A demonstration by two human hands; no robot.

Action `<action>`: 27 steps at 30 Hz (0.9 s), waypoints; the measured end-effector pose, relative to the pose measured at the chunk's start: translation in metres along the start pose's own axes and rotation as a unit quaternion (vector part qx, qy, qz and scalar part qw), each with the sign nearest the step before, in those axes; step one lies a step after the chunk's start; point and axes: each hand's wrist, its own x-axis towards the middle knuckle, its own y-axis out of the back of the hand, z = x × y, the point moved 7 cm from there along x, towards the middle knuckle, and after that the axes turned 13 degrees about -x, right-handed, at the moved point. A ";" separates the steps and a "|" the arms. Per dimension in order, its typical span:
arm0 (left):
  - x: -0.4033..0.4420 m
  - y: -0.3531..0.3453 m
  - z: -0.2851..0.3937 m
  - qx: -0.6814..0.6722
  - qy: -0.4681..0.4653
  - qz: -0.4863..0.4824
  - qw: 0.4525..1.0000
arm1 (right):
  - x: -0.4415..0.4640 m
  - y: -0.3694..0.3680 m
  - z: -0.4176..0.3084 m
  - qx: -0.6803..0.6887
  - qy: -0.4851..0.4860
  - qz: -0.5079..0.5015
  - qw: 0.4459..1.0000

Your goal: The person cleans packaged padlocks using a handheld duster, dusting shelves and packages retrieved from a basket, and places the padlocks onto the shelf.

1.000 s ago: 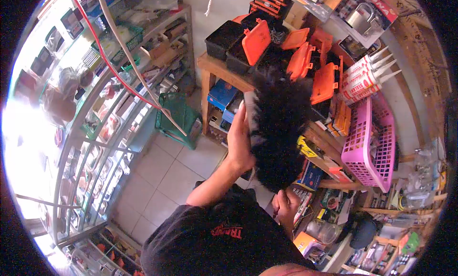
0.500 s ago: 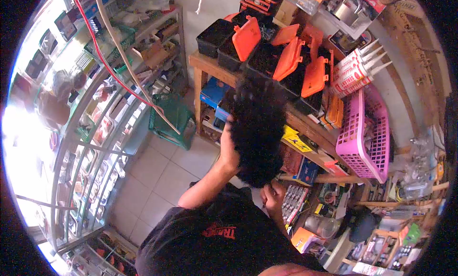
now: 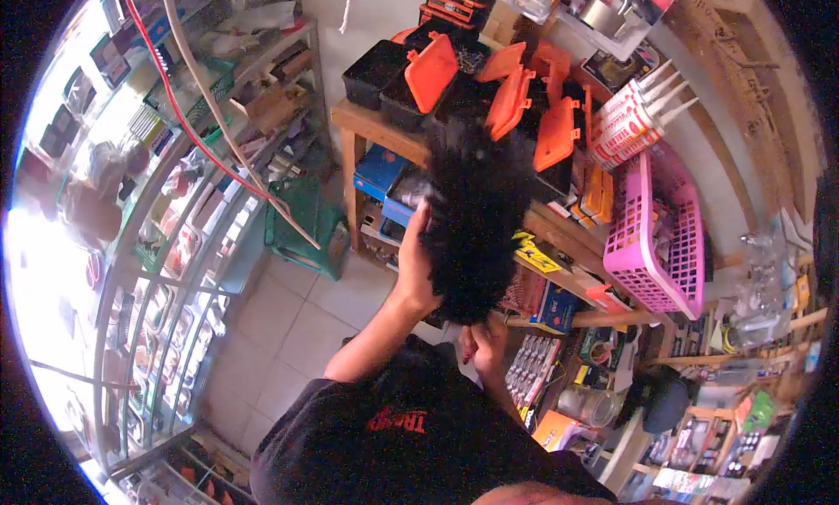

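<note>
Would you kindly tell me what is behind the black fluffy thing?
Past the black fluffy thing, the wooden bench and orange lids partly show; whatever lies directly behind, including part of the left hand, is covered.

Wooden bench [image 3: 382, 132], black bins [image 3: 370, 73] on top, several orange lids [image 3: 433, 72] raised, pink basket [image 3: 654, 238] at its right, blue box [image 3: 381, 171] on the shelf beneath, pale tiled floor [image 3: 278, 335], green stool [image 3: 303, 215] standing on it, display shelves [image 3: 179, 287] at left, crowded with small goods.
</note>
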 end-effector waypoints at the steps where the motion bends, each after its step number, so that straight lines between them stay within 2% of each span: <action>1: 0.002 -0.006 0.003 -0.026 0.000 -0.032 0.999 | 0.001 -0.001 0.021 0.013 0.022 -0.028 0.999; 2: 0.004 -0.012 0.007 -0.053 -0.002 -0.064 0.997 | 0.001 -0.001 0.048 0.025 0.044 -0.058 0.997; 4: 0.011 0.000 0.012 -0.060 -0.038 -0.039 0.997 | 0.008 0.011 0.103 -0.083 0.005 -0.101 0.991; 5: 0.013 0.006 0.015 -0.065 -0.056 -0.025 0.996 | 0.009 0.010 0.085 -0.085 0.040 -0.067 0.993; 8: 0.006 0.010 0.008 -0.050 -0.017 -0.012 0.999 | -0.003 0.003 0.026 -0.004 -0.012 0.047 0.999; 10: 0.005 0.005 0.008 -0.045 -0.022 -0.032 0.998 | 0.000 0.004 0.015 -0.047 0.002 0.026 0.999; 11: 0.007 0.001 0.011 -0.043 -0.029 -0.047 0.998 | -0.002 0.001 0.034 0.015 -0.067 0.015 0.998; 13: 0.013 0.002 0.018 -0.053 -0.014 -0.091 0.994 | 0.004 0.006 0.144 0.140 -0.107 -0.136 0.975; 14: 0.013 0.003 0.021 -0.058 -0.009 -0.110 0.992 | 0.005 -0.006 0.145 0.188 -0.137 -0.207 0.950; 15: 0.014 0.006 0.020 -0.069 -0.011 -0.096 0.993 | 0.003 0.006 0.146 0.126 -0.074 -0.034 0.989; 18: 0.001 0.010 0.025 0.102 -0.136 0.041 0.985 | -0.004 0.001 0.093 0.139 -0.078 -0.023 0.987; 19: 0.001 0.012 0.015 0.003 -0.056 0.063 0.996 | -0.003 -0.001 0.088 0.154 -0.065 -0.038 0.985; 22: 0.001 -0.014 0.028 0.043 -0.088 -0.108 0.989 | 0.003 -0.002 0.082 0.128 -0.062 -0.109 0.984; 23: 0.000 -0.011 0.028 -0.094 -0.037 -0.140 0.985 | 0.000 -0.001 0.092 0.071 -0.093 -0.117 0.986; 24: -0.002 -0.025 0.029 -0.087 0.014 -0.238 0.967 | -0.004 0.000 0.102 0.013 -0.124 -0.128 0.984; 26: 0.001 -0.012 0.029 -0.096 0.001 -0.175 0.980 | -0.004 0.001 0.109 0.046 -0.154 -0.144 0.976; 27: 0.002 0.013 0.030 0.108 -0.084 -0.155 0.978 | -0.002 0.001 0.106 0.061 -0.165 -0.140 0.974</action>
